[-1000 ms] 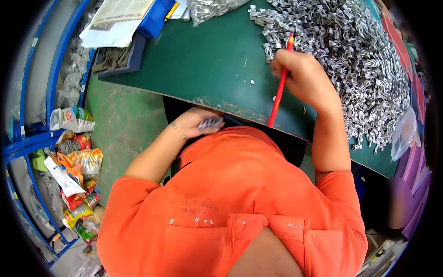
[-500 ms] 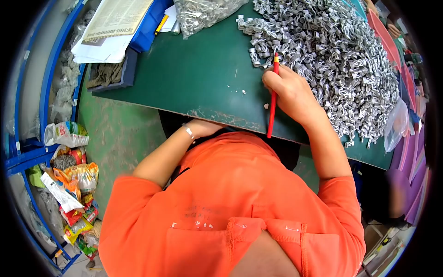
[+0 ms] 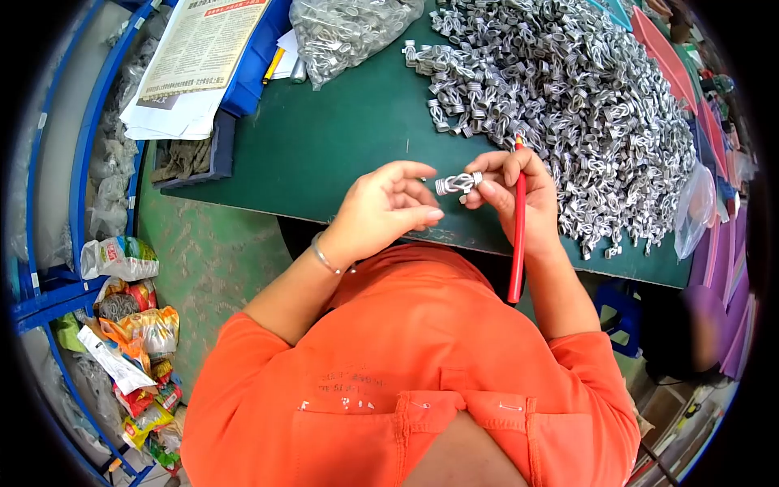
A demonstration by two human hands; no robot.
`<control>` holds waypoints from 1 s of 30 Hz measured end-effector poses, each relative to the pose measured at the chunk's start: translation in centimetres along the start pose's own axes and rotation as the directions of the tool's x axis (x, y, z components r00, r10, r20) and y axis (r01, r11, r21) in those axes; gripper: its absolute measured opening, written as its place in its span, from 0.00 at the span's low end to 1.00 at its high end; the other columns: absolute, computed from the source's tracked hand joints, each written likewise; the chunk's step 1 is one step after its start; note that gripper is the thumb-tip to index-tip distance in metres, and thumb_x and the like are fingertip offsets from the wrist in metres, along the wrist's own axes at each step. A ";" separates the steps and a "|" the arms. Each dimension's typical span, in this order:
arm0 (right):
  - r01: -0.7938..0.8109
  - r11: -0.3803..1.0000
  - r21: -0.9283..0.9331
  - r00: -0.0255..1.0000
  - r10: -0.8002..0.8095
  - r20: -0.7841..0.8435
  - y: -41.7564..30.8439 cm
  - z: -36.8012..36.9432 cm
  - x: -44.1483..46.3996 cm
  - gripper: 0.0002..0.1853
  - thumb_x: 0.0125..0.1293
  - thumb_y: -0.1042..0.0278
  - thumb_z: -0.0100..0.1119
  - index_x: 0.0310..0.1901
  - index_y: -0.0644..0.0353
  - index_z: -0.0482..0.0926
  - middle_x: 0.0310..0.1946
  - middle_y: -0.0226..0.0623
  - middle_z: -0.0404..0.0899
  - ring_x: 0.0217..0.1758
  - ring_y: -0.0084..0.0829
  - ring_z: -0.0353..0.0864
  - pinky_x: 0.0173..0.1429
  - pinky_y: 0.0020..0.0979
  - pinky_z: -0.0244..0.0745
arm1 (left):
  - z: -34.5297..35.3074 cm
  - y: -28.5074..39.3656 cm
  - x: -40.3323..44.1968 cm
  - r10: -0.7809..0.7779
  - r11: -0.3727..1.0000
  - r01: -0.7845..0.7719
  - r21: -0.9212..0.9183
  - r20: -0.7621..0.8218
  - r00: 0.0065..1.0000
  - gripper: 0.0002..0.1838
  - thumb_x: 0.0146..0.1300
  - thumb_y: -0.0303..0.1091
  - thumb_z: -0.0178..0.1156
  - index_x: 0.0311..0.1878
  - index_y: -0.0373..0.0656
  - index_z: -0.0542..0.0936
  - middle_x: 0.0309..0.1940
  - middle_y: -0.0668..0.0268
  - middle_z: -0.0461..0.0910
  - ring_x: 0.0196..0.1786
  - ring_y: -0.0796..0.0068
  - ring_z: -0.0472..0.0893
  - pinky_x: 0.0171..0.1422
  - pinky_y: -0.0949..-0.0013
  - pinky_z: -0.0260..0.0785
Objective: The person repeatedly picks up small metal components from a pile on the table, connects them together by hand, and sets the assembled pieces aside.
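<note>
My right hand point(image 3: 531, 195) pinches a small silver-grey metal piece point(image 3: 459, 183) with ridged ends and twisted loops between. The same hand also holds a long red pen-like tool point(image 3: 518, 235), its yellow-banded tip up and its red end toward my body. Facing the piece from the left, my left hand point(image 3: 381, 207) is open, thumb and fingers apart, fingertips just short of its ridged end. Beyond my right hand lies a large heap of similar metal pieces point(image 3: 584, 105) on the green table point(image 3: 324, 146).
A clear bag of metal pieces point(image 3: 349, 32) lies at the back. To the left are a newspaper point(image 3: 203, 49), a blue bin point(image 3: 251, 65), a yellow pen point(image 3: 274, 65) and a grey box with cloth point(image 3: 219, 150). Blue shelving point(image 3: 49, 300) with bags stands at far left.
My left hand has risen from below the table edge to in front of the metal piece. My right hand has drawn back from the heap, now with a metal piece in its fingers.
</note>
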State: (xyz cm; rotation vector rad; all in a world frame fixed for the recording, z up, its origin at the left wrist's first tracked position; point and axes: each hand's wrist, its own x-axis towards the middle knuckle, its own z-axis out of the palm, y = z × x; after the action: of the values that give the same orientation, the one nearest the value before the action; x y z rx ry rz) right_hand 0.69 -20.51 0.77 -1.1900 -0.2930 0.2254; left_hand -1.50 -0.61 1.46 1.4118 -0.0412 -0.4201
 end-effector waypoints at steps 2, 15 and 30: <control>-0.025 0.989 0.143 0.999 0.031 -0.039 0.7 -0.1 -0.7 0.11 0.58 0.85 0.52 0.31 0.60 0.61 0.41 0.49 0.73 0.35 0.30 0.80 0.40 0.26 0.79 | 0.2 -0.2 0.5 -0.092 0.980 0.100 -0.174 0.050 0.994 0.11 0.54 0.20 0.60 0.42 0.32 0.74 0.29 0.62 0.78 0.28 0.78 0.79 0.33 0.77 0.73; 0.236 0.964 -0.121 0.961 -0.250 -0.117 1.4 0.5 -2.1 0.16 0.50 0.88 0.59 0.29 0.59 0.61 0.38 0.44 0.73 0.42 0.32 0.77 0.47 0.30 0.76 | 1.3 -1.0 1.0 0.355 0.926 -0.354 0.134 0.018 0.935 0.11 0.55 0.20 0.59 0.42 0.32 0.77 0.32 0.63 0.76 0.30 0.79 0.78 0.35 0.78 0.72; 0.470 0.108 -0.876 0.812 -0.441 0.381 0.4 0.6 4.7 0.11 0.42 0.85 0.55 0.25 0.59 0.67 0.24 0.37 0.75 0.29 0.38 0.74 0.32 0.34 0.68 | -2.5 -0.6 0.6 -0.170 0.699 0.120 -0.705 0.000 0.985 0.04 0.63 0.30 0.50 0.38 0.42 0.71 0.23 0.72 0.65 0.21 0.85 0.63 0.21 0.82 0.55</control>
State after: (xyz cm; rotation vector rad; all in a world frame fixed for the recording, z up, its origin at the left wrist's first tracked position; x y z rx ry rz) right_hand 4.90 -18.35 1.13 -2.2610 -0.9139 -0.6483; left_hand -0.43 1.49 0.38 0.6585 0.2685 -0.4552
